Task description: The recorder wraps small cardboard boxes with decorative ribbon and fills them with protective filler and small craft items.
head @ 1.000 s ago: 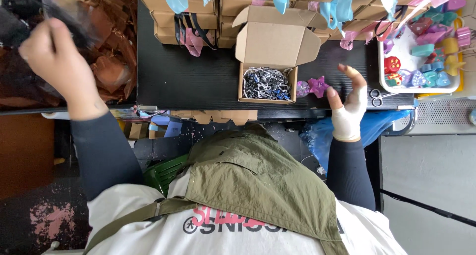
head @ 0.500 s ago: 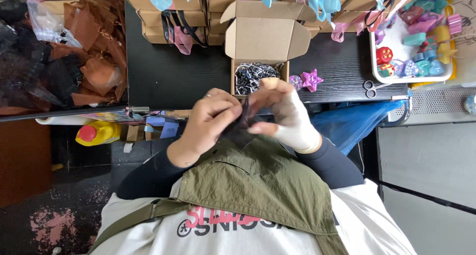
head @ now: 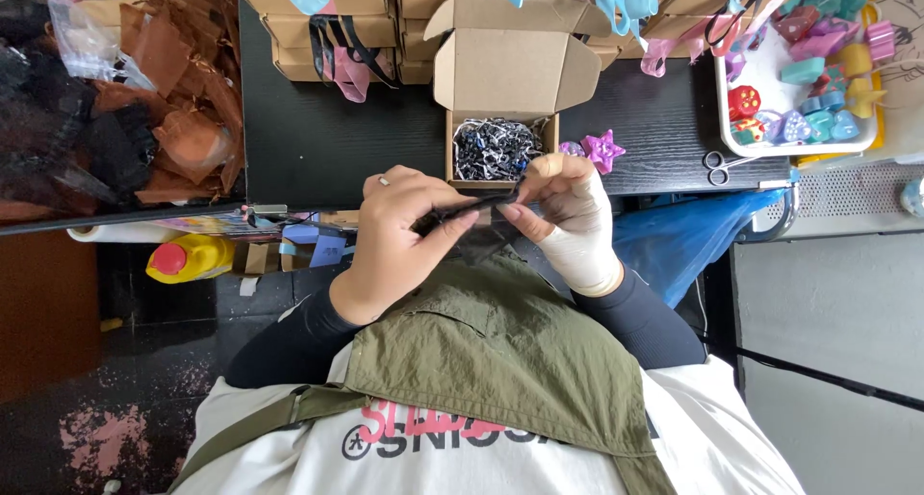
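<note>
Both hands pinch a sheer black pouch: left hand bare, right hand gloved. At twelve o'clock, an open cardboard box holds shredded filler.

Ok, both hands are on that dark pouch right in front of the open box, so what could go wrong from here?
1. The left hand and gloved right hand pinch the thin dark pouch off the table's edge; a slip would likely drop it toward the floor.
2. The open cardboard box sits just beyond the knuckles; a nudge might spill its shredded filler.
3. The purple star toy beside the right hand could get knocked off.
</note>
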